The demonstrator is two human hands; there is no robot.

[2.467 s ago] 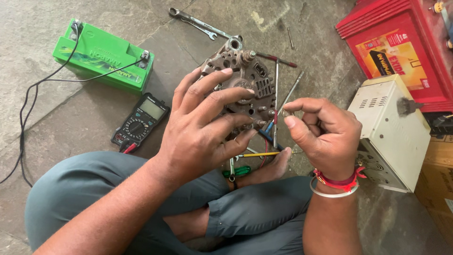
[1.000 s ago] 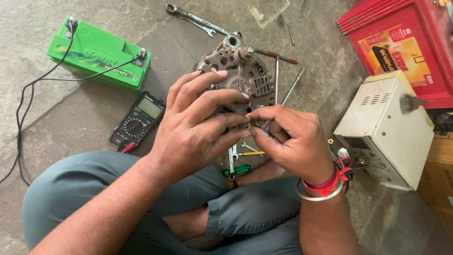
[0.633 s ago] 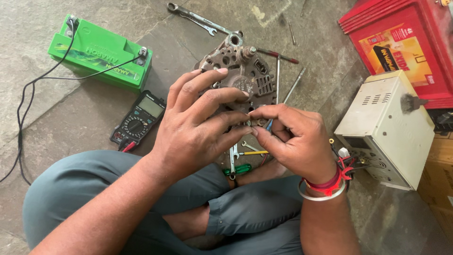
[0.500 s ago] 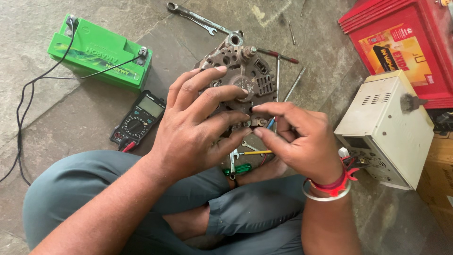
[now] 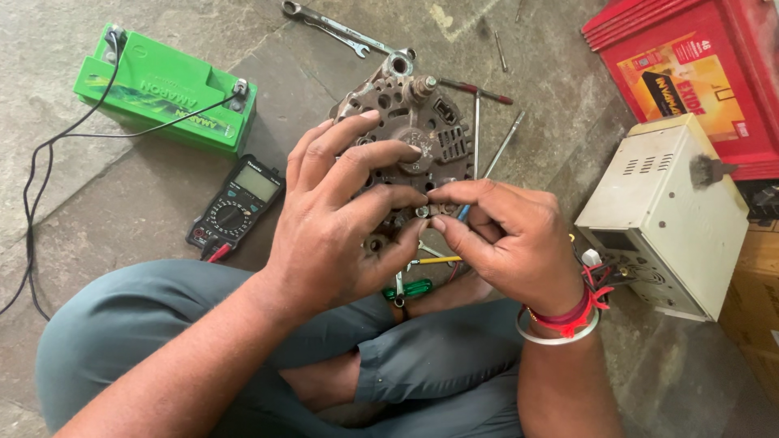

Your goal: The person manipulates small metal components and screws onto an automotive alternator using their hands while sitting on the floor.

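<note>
The left hand [image 5: 341,235] clasps the alternator [image 5: 410,142] from the front, while the right hand [image 5: 511,243] pinches a small nut [image 5: 422,212] against its lower rim.

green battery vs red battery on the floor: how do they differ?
The green box-shaped battery lies at upper left with black wires running to its terminals; the red box-shaped battery sits at upper right, no wires visible. The green one shows whole; the red one is cut by the frame edge and looks bigger. Both rest on the stone floor.
</note>
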